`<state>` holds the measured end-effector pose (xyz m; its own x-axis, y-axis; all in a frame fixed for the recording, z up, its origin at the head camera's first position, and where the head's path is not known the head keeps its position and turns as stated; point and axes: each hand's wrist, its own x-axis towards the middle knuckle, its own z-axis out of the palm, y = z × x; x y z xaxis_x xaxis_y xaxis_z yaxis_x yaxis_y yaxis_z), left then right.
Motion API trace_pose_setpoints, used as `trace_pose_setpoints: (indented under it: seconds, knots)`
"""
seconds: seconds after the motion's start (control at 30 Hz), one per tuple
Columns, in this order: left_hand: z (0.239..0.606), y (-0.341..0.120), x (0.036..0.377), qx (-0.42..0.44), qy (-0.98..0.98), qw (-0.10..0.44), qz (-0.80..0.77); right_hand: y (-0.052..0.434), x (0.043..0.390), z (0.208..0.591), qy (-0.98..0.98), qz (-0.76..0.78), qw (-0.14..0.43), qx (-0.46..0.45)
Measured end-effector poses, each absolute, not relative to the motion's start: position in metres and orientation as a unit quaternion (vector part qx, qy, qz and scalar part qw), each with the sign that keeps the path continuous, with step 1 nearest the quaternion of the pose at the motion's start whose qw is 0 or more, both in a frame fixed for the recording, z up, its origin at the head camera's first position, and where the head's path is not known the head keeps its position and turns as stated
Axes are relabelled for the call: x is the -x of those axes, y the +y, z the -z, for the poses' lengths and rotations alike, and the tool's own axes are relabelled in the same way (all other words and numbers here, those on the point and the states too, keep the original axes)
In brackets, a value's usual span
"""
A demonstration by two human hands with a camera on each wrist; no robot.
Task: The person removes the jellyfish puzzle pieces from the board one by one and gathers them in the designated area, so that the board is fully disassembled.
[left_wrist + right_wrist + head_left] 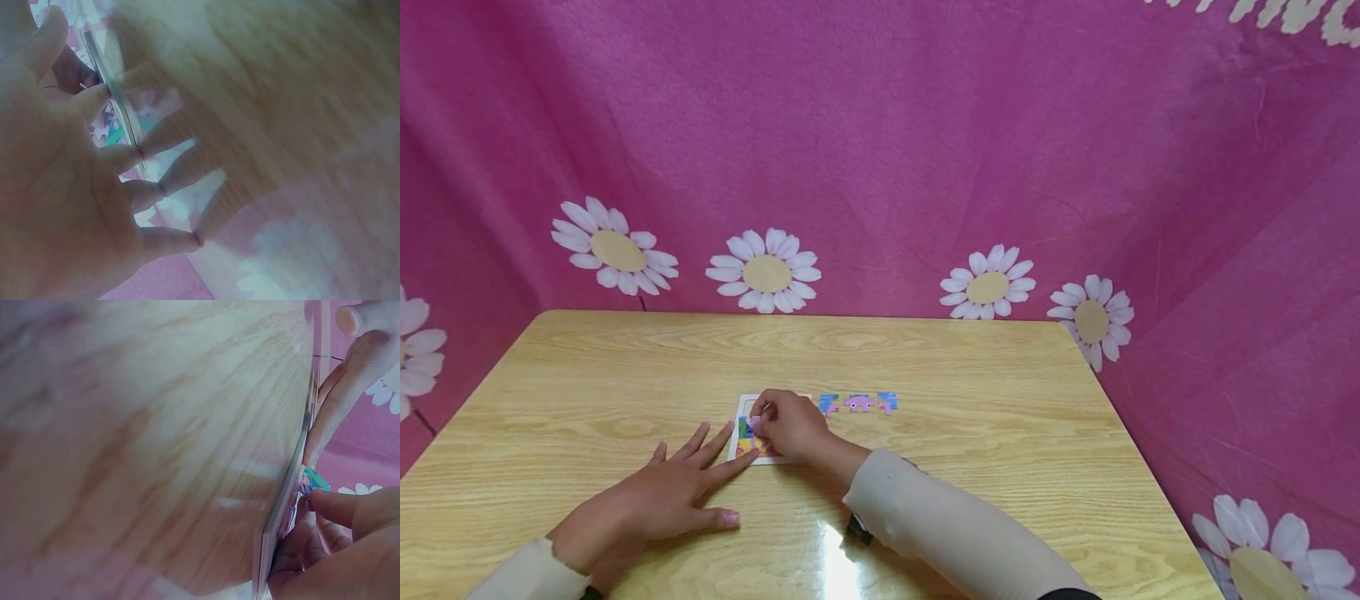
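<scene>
Three loose puzzle pieces (858,403) sit in a short row on the counter (970,375), just right of the white puzzle board (747,406), so I'd guess this is partway done. Some colourful pieces are already in the board's lower part, and the upper part looks bare as far as I can see. The right hand (790,423) is curled over the board, fingertips pinching a small piece (314,479) down onto it. The left hand (658,498) lies flat with fingers spread, fingertips touching the board's near left edge. No brand or readable writing anywhere, too small and blurry.
</scene>
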<state>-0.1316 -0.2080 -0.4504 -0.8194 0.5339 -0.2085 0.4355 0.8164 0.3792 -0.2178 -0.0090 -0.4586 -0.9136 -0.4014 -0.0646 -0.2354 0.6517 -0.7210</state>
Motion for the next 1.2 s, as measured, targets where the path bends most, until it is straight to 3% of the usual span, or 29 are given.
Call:
trace_pose_setpoints:
  seconds: [1.2]
  knots:
    - [0.455,-0.210,0.133,-0.268,0.939,0.134,-0.167,0.001,0.218,0.460,0.856,0.472,0.122,0.173]
